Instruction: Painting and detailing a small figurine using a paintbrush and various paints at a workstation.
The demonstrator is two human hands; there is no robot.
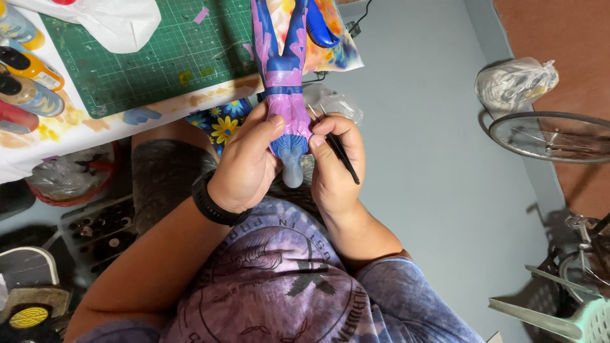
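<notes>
A blue figurine [284,70] with purple and pink masking tape on its body points head-down toward me, its legs reaching up over the table edge. My left hand [244,162], with a black watch on the wrist, grips the figurine's torso from the left. My right hand [333,162] holds thin black tweezers [337,149] whose tips touch the taped torso on its right side.
A green cutting mat [159,54] lies on a paint-stained white table [76,127], with paint bottles [25,82] at the left and a white plastic bag [108,22]. A bicycle wheel [553,136] and wrapped bundle [515,82] stand at right on the grey floor.
</notes>
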